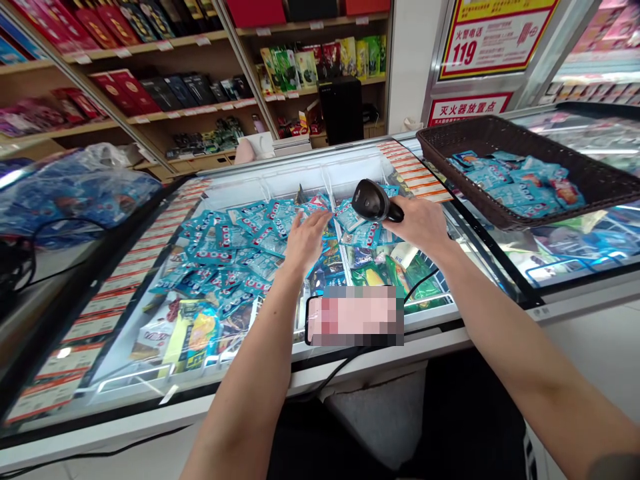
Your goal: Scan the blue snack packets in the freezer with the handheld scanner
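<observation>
My right hand point(424, 223) is wrapped round the handle of a black barcode scanner point(370, 200), its head pointing left above a few blue snack packets point(371, 233). To its left, my left hand point(306, 241) reaches out with fingers extended over the edge of a spread of blue packets point(240, 243). Its fingertips are close to a packet with some red on it point(318, 203); whether they touch it I cannot tell. The packets lie on the glass top of a display freezer. Nearer to me, a phone point(355, 317) lies flat, its screen blurred out.
On the right a dark woven basket point(470, 130) holds more blue packets point(520, 180). A clear bag of blue packs point(75, 193) sits at the left. The scanner's cable point(420, 283) crosses the glass near the phone. Stocked shelves point(200, 43) stand behind.
</observation>
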`<control>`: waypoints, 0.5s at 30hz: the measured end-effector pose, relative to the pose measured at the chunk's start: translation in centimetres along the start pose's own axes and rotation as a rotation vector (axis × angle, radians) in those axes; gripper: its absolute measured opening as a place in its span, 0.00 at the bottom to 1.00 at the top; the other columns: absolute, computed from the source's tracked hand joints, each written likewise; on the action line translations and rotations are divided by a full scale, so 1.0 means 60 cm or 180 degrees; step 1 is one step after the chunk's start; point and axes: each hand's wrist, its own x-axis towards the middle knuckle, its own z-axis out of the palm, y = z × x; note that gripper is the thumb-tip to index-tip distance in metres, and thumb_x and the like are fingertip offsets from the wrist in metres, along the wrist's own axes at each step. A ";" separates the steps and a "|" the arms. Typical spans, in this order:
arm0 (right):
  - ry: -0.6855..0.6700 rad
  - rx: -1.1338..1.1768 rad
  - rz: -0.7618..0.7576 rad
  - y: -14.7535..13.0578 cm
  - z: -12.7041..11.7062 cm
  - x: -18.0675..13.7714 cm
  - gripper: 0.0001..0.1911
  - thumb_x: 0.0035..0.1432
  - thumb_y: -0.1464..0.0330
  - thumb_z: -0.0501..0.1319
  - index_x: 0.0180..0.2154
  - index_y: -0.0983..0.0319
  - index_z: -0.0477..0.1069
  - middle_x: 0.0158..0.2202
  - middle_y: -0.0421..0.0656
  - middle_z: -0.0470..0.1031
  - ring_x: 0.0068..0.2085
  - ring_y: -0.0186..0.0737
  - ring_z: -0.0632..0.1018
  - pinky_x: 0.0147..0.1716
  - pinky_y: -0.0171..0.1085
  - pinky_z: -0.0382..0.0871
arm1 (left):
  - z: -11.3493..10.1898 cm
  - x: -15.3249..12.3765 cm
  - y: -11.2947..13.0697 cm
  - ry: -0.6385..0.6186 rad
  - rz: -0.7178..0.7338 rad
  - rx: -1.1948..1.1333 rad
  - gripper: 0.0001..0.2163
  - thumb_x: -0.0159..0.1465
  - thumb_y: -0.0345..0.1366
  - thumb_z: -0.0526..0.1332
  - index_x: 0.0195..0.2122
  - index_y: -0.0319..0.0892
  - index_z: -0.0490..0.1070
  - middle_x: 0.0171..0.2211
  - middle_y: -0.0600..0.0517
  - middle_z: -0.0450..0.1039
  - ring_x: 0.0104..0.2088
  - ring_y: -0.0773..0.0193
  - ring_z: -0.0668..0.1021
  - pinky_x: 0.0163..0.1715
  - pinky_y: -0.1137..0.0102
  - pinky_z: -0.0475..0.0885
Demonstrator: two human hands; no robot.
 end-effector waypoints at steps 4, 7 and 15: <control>-0.0053 -0.0002 0.0092 0.003 0.001 0.003 0.19 0.57 0.53 0.60 0.42 0.58 0.78 0.30 0.46 0.79 0.32 0.45 0.76 0.28 0.38 0.55 | 0.007 0.019 0.011 -0.0186 -0.0232 -0.0488 0.20 0.69 0.32 0.47 0.58 0.45 0.69 0.53 0.47 0.77 0.52 0.57 0.78 0.56 0.61 0.67; -0.0041 0.0011 0.0089 0.004 0.002 0.004 0.19 0.56 0.53 0.60 0.42 0.58 0.78 0.31 0.46 0.79 0.32 0.45 0.77 0.28 0.38 0.55 | 0.005 0.039 0.023 -0.0081 -0.0686 -0.0662 0.21 0.71 0.43 0.47 0.58 0.41 0.69 0.51 0.43 0.78 0.50 0.54 0.78 0.52 0.61 0.70; 0.0069 0.0008 -0.0121 0.006 0.007 0.003 0.17 0.57 0.55 0.61 0.42 0.58 0.77 0.32 0.45 0.81 0.33 0.44 0.77 0.29 0.38 0.56 | 0.024 0.084 0.032 -0.0406 -0.0982 -0.0335 0.28 0.64 0.57 0.55 0.62 0.50 0.65 0.63 0.43 0.66 0.63 0.39 0.65 0.57 0.41 0.60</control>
